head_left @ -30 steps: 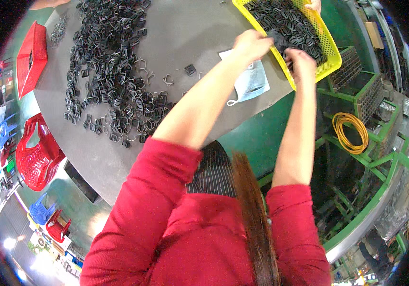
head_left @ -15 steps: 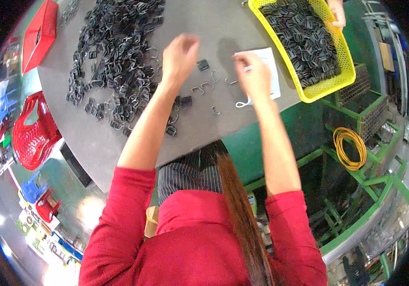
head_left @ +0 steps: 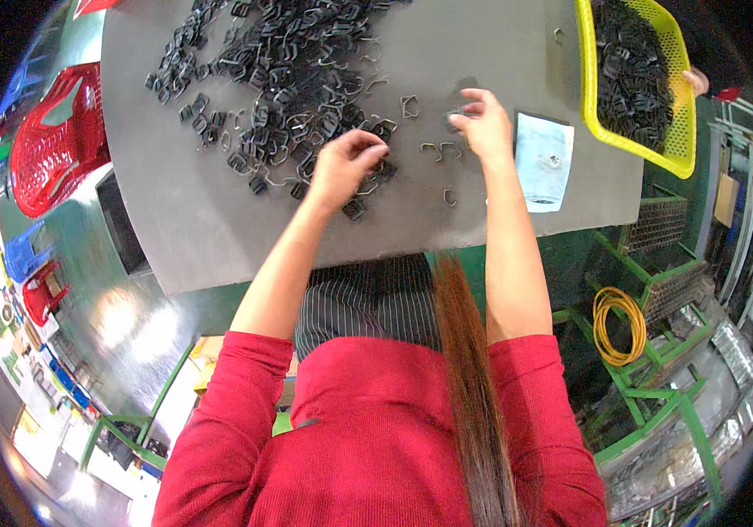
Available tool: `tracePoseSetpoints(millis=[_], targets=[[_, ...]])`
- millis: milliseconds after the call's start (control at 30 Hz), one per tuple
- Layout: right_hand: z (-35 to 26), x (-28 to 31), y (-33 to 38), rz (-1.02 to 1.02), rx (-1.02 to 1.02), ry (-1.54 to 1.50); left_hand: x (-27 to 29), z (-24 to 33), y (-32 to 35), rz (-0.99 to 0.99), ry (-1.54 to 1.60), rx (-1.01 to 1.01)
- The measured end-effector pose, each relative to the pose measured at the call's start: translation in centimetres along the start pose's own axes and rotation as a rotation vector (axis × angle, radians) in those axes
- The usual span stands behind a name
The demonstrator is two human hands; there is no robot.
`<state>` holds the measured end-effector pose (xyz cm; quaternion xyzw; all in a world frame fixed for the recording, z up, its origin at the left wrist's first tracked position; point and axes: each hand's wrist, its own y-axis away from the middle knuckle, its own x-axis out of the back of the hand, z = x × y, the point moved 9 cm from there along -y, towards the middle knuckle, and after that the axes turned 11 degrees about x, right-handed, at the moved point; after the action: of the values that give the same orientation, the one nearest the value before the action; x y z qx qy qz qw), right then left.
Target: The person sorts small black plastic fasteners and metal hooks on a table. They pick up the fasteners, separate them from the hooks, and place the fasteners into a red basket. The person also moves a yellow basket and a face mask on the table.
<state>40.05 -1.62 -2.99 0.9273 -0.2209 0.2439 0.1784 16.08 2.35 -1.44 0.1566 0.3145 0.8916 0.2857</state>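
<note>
My left hand is at the near right edge of a heap of small black plastic buckles, many with bent wire hooks. Its fingers are curled toward the thumb; whatever they pinch is too small to make out. Farther right, my right hand hovers above the grey table, thumb and fingers apart, with nothing visible between them. Between the hands lie several loose metal wire hooks. Nearest to me on that side is a single black buckle. Right of my right hand lies a flat pale blue sheet.
A yellow perforated basket full of black pieces stands at the table's right, with another person's hand at its rim. Left of the table is a red plastic chair. A coiled yellow hose hangs on a green frame at right.
The whole view has shifted. My left hand has come nearer and onto the heap's edge. My right hand has moved left, away from the sheet, and its fingers have spread.
</note>
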Motion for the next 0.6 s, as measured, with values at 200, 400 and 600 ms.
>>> tracePoseSetpoints(millis=[200, 400, 600], targets=[[1.8, -0.5, 2.6, -0.087, -0.066, -0.364, 9.0, -5.0, 0.9, 0.303, 0.171, 0.132], [-1.1, -7.0, 5.3, -0.087, -0.033, -0.113, 2.0, 1.1, -1.7, 0.348, -0.330, -0.200], [-2.3, -3.5, 3.6, -0.058, -0.134, -0.750, 3.6, 2.1, -4.8, 0.255, 0.155, -0.018]])
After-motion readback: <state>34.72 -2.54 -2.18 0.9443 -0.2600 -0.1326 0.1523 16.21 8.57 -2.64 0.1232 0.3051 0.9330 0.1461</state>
